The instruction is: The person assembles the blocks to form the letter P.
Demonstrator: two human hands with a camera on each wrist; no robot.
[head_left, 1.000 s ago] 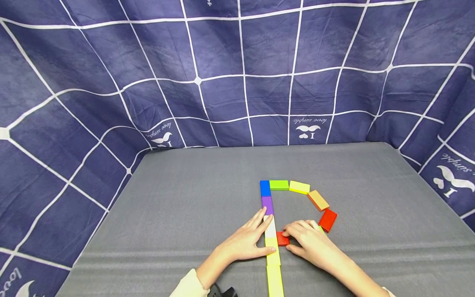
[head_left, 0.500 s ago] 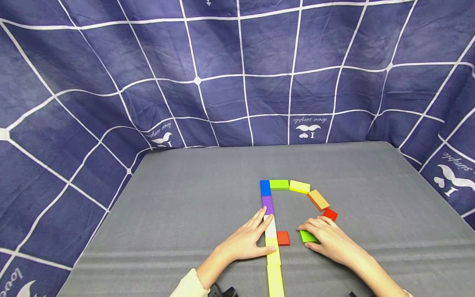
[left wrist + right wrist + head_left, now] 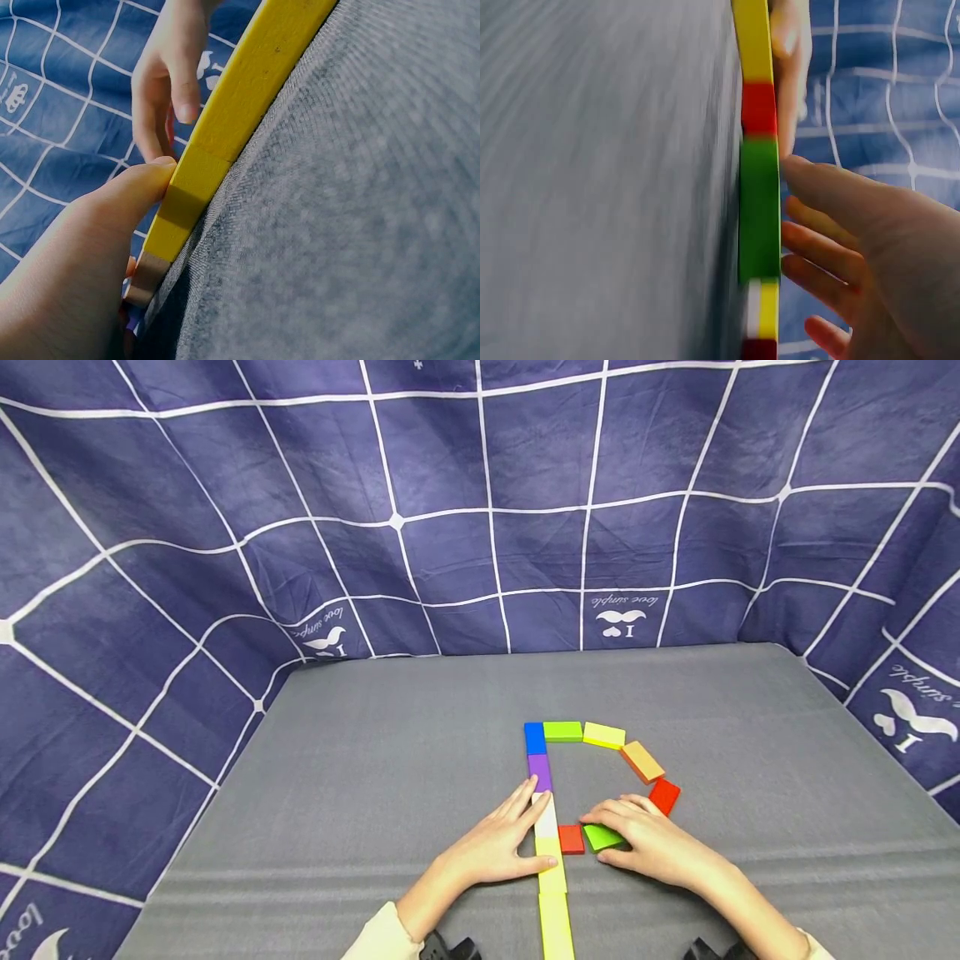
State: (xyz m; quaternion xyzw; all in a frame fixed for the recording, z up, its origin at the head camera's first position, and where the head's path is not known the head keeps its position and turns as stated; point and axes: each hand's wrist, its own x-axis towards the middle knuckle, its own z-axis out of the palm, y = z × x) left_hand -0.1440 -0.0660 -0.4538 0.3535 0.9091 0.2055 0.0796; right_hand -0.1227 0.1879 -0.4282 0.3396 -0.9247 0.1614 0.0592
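My right hand [image 3: 652,843] pinches a green block [image 3: 602,837] flat on the grey surface, thumb on its near edge and fingertips over its far edge. The block's left end lies right by a small red block [image 3: 572,840], which adjoins the column on its left. My left hand [image 3: 498,839] rests along that column with fingers extended. Its fingertips lie over the purple block [image 3: 539,768] and white block [image 3: 547,822], its thumb on a yellow block [image 3: 553,881]. In the right wrist view, the green block [image 3: 759,210] is edge-on beside the right thumb.
A blue block [image 3: 535,738] tops the column and another yellow block [image 3: 556,927] ends it nearest me. From the blue block, a light green block [image 3: 563,732], pale yellow block [image 3: 604,735], orange block [image 3: 642,762] and red block [image 3: 664,793] curve rightward. A dark blue gridded cloth [image 3: 450,560] hangs behind.
My right hand first leaves the small red block and shifts right to the green block, then slides it left, close to the red one. The left hand stays in place.
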